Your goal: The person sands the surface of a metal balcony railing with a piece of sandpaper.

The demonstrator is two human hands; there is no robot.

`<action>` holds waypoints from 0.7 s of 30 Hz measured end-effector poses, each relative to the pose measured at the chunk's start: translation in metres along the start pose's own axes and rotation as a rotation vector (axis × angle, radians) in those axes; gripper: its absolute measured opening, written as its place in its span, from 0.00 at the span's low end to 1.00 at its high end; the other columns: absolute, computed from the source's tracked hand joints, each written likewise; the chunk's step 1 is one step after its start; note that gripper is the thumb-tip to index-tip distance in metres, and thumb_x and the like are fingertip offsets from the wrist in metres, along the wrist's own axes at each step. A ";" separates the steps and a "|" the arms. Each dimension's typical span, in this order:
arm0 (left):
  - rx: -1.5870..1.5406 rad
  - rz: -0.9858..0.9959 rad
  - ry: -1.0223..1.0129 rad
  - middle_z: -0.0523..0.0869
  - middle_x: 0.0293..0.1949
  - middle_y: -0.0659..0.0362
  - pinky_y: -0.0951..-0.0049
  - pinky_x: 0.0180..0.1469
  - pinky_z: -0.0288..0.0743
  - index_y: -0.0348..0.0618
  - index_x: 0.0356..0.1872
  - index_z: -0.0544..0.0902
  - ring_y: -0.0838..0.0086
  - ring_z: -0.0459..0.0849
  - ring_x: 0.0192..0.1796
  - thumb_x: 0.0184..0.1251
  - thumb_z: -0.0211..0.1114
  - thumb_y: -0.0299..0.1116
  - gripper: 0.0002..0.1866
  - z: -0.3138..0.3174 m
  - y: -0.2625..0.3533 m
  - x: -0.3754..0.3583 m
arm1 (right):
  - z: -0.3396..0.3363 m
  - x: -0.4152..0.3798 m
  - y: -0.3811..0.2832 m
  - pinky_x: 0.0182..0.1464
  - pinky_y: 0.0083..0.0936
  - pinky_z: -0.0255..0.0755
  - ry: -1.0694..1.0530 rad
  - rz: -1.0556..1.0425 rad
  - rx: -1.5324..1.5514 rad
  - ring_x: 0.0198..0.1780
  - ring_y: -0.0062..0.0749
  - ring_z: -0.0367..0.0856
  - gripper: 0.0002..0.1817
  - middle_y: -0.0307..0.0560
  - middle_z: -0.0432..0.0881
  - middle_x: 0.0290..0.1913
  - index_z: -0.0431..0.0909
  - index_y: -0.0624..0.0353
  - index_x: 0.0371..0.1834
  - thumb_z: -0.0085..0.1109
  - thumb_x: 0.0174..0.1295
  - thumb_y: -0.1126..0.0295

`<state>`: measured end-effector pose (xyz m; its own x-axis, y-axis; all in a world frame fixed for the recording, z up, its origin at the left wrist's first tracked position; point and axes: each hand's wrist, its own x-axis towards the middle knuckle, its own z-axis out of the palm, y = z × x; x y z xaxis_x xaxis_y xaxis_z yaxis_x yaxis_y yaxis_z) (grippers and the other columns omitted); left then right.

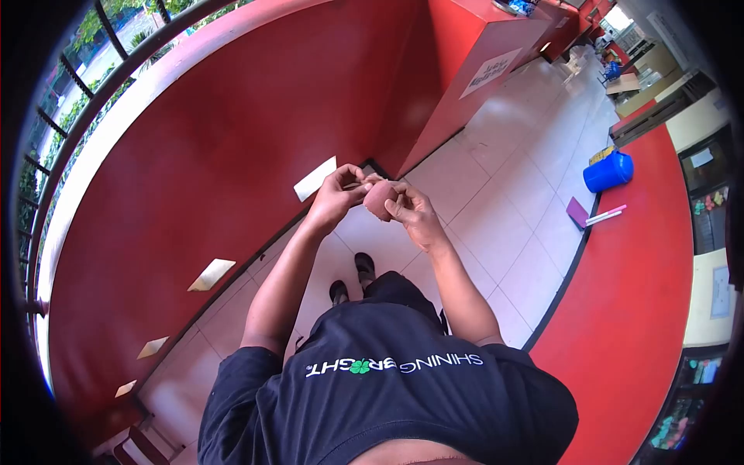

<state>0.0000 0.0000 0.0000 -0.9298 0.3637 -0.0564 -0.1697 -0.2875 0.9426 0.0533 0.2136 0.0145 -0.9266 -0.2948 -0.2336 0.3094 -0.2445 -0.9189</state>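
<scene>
Both hands are raised together in front of my body, over the tiled floor. A rounded, reddish-pink object (380,201) is between them, with a curved outer face turned up. My right hand (418,216) has its thumb and fingers closed on the right side of this object. My left hand (337,200) is closed in a pinch at the object's left edge, with something small and thin between its fingers that I cannot make out. The fingertips of both hands nearly meet behind the object.
A red wall (201,139) with pale cards curves along the left. On the right, a blue container (608,172) and a purple dustpan (577,213) are beside a red wall (643,256). A red counter (457,70) juts out ahead. My feet stand on pale tiles (496,209).
</scene>
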 end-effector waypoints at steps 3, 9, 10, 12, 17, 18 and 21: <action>0.255 0.120 0.270 0.81 0.38 0.61 0.76 0.47 0.77 0.42 0.40 0.72 0.81 0.80 0.43 0.74 0.55 0.15 0.08 0.019 -0.015 -0.019 | -0.002 -0.023 0.012 0.56 0.29 0.79 0.347 -0.463 -0.266 0.52 0.25 0.82 0.12 0.42 0.75 0.63 0.77 0.60 0.38 0.72 0.61 0.69; 0.330 0.241 0.147 0.71 0.28 0.66 0.77 0.33 0.62 0.44 0.32 0.70 0.82 0.68 0.31 0.62 0.45 0.18 0.08 0.034 0.009 0.121 | -0.115 0.067 -0.036 0.35 0.20 0.68 0.414 -0.496 -0.044 0.35 0.17 0.75 0.04 0.37 0.79 0.34 0.75 0.56 0.38 0.61 0.68 0.72; 0.352 0.218 0.141 0.72 0.26 0.61 0.73 0.34 0.68 0.39 0.29 0.71 0.77 0.73 0.31 0.61 0.45 0.22 0.06 0.035 0.018 0.142 | -0.129 0.075 -0.049 0.35 0.20 0.68 0.410 -0.516 -0.041 0.35 0.17 0.75 0.04 0.37 0.79 0.34 0.75 0.56 0.38 0.61 0.68 0.72; 0.303 0.204 0.105 0.72 0.24 0.62 0.74 0.31 0.67 0.39 0.29 0.72 0.79 0.72 0.27 0.61 0.46 0.23 0.06 0.042 0.045 0.187 | -0.159 0.092 -0.076 0.36 0.24 0.78 0.436 -0.391 0.019 0.40 0.21 0.81 0.08 0.40 0.83 0.41 0.78 0.59 0.48 0.62 0.71 0.69; 0.381 0.364 0.233 0.68 0.18 0.66 0.76 0.24 0.62 0.40 0.25 0.71 0.84 0.69 0.21 0.71 0.65 0.36 0.16 0.080 0.148 0.302 | -0.239 0.144 -0.165 0.40 0.34 0.92 0.435 -0.297 0.026 0.47 0.29 0.86 0.16 0.43 0.83 0.50 0.76 0.61 0.61 0.59 0.76 0.67; 0.534 0.496 0.291 0.67 0.18 0.64 0.75 0.25 0.61 0.39 0.25 0.71 0.83 0.67 0.21 0.68 0.69 0.35 0.17 0.078 0.160 0.329 | -0.251 0.154 -0.194 0.39 0.35 0.93 0.426 -0.310 0.010 0.48 0.29 0.86 0.16 0.43 0.83 0.51 0.76 0.61 0.62 0.59 0.76 0.68; 0.700 0.732 0.459 0.64 0.19 0.59 0.70 0.26 0.60 0.37 0.25 0.68 0.79 0.63 0.23 0.62 0.68 0.25 0.15 0.083 0.196 0.389 | -0.275 0.183 -0.298 0.37 0.35 0.94 0.347 -0.327 -0.101 0.51 0.30 0.86 0.18 0.45 0.83 0.54 0.74 0.62 0.65 0.58 0.75 0.70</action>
<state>-0.3682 0.1586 0.1899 -0.7870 -0.0931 0.6098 0.5572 0.3171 0.7675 -0.2676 0.4866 0.1577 -0.9937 0.1124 -0.0040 -0.0161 -0.1771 -0.9841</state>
